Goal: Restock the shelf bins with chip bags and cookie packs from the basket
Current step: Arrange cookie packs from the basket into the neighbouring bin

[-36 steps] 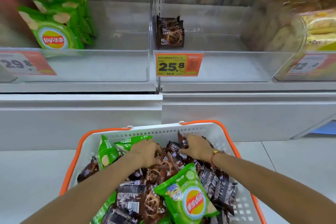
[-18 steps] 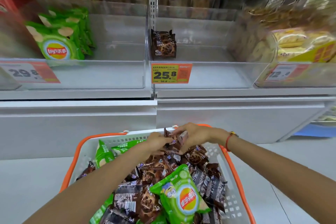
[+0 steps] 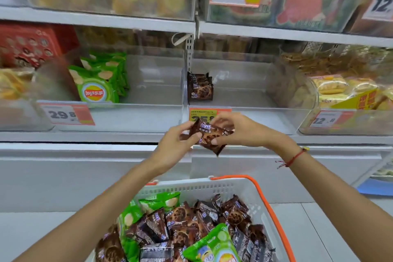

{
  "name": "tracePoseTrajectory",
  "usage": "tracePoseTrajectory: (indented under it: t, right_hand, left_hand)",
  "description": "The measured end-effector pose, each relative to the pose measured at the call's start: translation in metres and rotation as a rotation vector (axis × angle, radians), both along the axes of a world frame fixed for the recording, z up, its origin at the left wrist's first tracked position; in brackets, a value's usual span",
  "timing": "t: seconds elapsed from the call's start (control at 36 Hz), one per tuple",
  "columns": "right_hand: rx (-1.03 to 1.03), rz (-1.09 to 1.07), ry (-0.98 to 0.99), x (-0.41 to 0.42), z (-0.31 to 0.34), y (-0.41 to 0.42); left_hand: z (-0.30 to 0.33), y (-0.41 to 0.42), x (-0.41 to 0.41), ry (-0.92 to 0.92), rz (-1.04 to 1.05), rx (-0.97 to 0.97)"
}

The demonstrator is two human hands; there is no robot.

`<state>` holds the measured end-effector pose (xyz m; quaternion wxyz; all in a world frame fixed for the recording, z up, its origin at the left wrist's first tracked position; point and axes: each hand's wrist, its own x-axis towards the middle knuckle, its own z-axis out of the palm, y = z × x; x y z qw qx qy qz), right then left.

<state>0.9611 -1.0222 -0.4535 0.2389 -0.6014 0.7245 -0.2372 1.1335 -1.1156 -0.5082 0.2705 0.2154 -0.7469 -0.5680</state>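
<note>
My left hand [image 3: 177, 147] and my right hand [image 3: 240, 131] together hold brown cookie packs [image 3: 209, 134] in the air, just in front of the clear cookie bin [image 3: 244, 112]. A few brown cookie packs [image 3: 200, 88] stand at that bin's left side. The clear bin [image 3: 136, 112] to its left holds upright green chip bags [image 3: 100, 81]. Below, the white basket with orange handles [image 3: 261, 202] is piled with several brown cookie packs [image 3: 185, 223] and green chip bags [image 3: 212, 244].
Orange price tags [image 3: 66, 114] hang on the bin fronts. A bin of yellow packs [image 3: 340, 91] sits at the right and a red box [image 3: 32, 42] at the left. The upper shelf [image 3: 127, 20] carries more full bins. A white base panel [image 3: 63, 168] runs below.
Both hands have lifted out of the basket with cookie packs and risen to the front of the cookie bin. The view has tilted upward, showing the upper shelf.
</note>
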Motion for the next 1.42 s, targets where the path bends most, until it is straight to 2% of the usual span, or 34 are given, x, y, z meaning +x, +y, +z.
tracePoseTrajectory:
  t: [0.14, 0.25, 0.39, 0.44, 0.56, 0.69, 0.81, 0.92, 1.11, 1.42]
  right_hand:
    - [-0.227, -0.034, -0.093, -0.004, 0.034, -0.009]
    - [-0.27, -0.118, -0.128, -0.022, 0.051, -0.025]
    - [-0.211, -0.366, 0.05, -0.062, 0.062, -0.065]
    - [-0.154, -0.374, 0.193, -0.07, 0.063, -0.081]
    - [0.009, -0.26, 0.401, -0.08, 0.046, -0.118]
    - [0.102, -0.167, 0.523, -0.084, 0.016, -0.151]
    - [0.009, -0.159, 0.52, -0.085, -0.001, -0.167]
    - [-0.126, -0.135, 0.704, -0.085, -0.005, -0.17]
    - [-0.186, -0.019, 0.847, -0.09, -0.001, -0.168]
    - [-0.181, -0.035, 0.747, -0.078, -0.01, -0.181]
  left_hand:
    - [0.033, -0.023, -0.007, 0.062, 0.2, -0.266]
    - [0.048, -0.038, -0.011, 0.134, 0.318, -0.384]
    - [0.042, -0.057, -0.018, -0.004, 0.372, -0.458]
    - [0.038, -0.061, -0.021, -0.077, 0.329, -0.467]
    - [0.037, -0.068, -0.025, -0.16, 0.32, -0.541]
    - [0.037, -0.076, -0.026, -0.106, 0.339, -0.51]
    - [0.035, -0.079, -0.026, -0.09, 0.331, -0.505]
    - [0.036, -0.08, -0.023, -0.091, 0.281, -0.498]
    - [0.037, -0.081, -0.02, -0.094, 0.243, -0.51]
    - [0.037, -0.081, -0.022, -0.083, 0.257, -0.502]
